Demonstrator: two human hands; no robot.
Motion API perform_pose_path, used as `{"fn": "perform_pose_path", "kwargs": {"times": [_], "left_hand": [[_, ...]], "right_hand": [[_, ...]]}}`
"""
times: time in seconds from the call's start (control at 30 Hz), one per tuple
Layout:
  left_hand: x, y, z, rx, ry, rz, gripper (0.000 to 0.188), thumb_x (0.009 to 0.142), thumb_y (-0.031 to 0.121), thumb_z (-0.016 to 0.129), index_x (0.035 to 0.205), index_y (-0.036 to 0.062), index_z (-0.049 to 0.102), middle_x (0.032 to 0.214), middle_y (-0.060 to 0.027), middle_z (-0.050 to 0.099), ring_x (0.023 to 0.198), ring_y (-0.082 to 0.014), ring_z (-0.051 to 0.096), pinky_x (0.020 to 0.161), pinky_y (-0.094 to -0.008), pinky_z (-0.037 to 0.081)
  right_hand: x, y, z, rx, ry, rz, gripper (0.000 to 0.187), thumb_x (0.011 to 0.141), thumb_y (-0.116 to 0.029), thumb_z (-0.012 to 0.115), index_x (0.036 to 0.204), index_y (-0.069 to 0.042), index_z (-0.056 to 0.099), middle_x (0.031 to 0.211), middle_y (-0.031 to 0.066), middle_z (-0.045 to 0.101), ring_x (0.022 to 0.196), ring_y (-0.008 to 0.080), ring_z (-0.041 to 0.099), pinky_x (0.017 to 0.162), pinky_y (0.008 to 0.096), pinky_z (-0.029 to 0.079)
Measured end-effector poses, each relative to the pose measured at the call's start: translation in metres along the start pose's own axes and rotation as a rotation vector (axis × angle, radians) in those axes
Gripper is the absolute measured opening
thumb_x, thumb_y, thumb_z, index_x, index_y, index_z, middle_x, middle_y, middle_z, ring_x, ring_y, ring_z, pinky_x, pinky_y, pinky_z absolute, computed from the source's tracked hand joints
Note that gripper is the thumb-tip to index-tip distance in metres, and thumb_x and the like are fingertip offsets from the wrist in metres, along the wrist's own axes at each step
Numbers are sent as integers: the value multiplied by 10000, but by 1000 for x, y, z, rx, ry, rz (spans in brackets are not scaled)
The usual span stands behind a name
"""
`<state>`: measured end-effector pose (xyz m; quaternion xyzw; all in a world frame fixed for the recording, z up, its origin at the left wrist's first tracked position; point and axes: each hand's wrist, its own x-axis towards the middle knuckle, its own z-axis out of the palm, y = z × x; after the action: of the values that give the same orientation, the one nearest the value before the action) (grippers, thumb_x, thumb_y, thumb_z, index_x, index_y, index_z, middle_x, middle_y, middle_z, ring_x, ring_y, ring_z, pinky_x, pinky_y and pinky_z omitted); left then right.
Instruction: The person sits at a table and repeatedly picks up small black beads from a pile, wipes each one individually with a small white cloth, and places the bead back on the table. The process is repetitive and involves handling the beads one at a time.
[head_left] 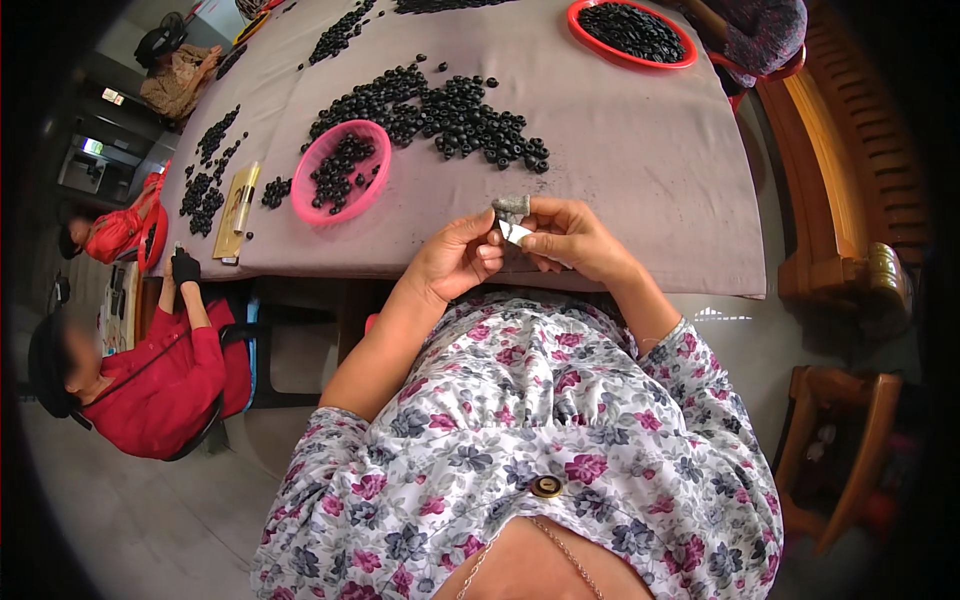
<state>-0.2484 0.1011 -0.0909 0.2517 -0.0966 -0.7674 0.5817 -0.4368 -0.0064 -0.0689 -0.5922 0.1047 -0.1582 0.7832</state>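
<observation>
Both hands meet at the table's near edge. My right hand is closed, its thumb pressing a small white piece with a dark mark on it. A grey, worn-looking cover sits at the tip of its index finger. My left hand is closed beside it, thumb and fingertips drawn together close to the white piece. Whatever lies between those fingertips is too small to make out. Beyond the hands, a pile of round black beads spreads over the cloth. A pink bowl with more beads stands to the left.
A greyish-pink cloth covers the table. Left of the bowl lie a yellowish flat packet and smaller bead heaps. A red tray of black pieces stands far right. People sit around; wooden furniture is at right.
</observation>
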Motion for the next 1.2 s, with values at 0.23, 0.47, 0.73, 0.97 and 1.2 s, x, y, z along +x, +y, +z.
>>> {"fn": "perform_pose_path", "kwargs": {"times": [0.23, 0.47, 0.73, 0.97, 1.2], "left_hand": [[1, 0, 5, 11, -29, -27, 232, 940, 234, 600, 1009, 12, 598, 750, 1, 565, 605, -73, 511, 563, -226, 453], [5, -10, -1, -98, 0, -9, 189, 940, 230, 595, 968, 44, 578, 743, 0, 540, 596, -81, 487, 554, -230, 420], [5, -13, 1, -114, 25, 40, 184, 955, 226, 566, 952, 43, 572, 736, -2, 525, 578, -81, 466, 572, -235, 390], [5, -13, 1, -119, -10, 43, 177, 951, 219, 571, 958, 42, 559, 719, -3, 520, 571, -78, 461, 572, -237, 390], [7, -12, 4, -80, 43, 67, 239, 960, 235, 556, 1022, 5, 580, 703, 14, 504, 589, -77, 469, 564, -223, 394]], "right_hand": [[1, 4, -5, 16, -15, 7, 344, 895, -119, 637, 1218, -11, 584, 808, -15, 623, 567, 34, 519, 458, 165, 367], [1, 2, -6, 46, -13, 19, 253, 900, -88, 618, 1136, 3, 613, 763, -22, 605, 569, 35, 523, 453, 173, 359], [4, 2, -7, 36, 7, 75, 186, 913, -110, 608, 1060, -3, 644, 652, -34, 556, 528, 28, 473, 440, 183, 331], [7, 4, -12, 94, 20, 109, 198, 918, -101, 597, 1080, 1, 648, 613, -27, 535, 503, 37, 457, 430, 193, 328], [6, 0, -9, 74, -44, 46, 302, 909, -76, 606, 1197, 12, 592, 716, -13, 582, 537, 45, 486, 432, 186, 344]]}}
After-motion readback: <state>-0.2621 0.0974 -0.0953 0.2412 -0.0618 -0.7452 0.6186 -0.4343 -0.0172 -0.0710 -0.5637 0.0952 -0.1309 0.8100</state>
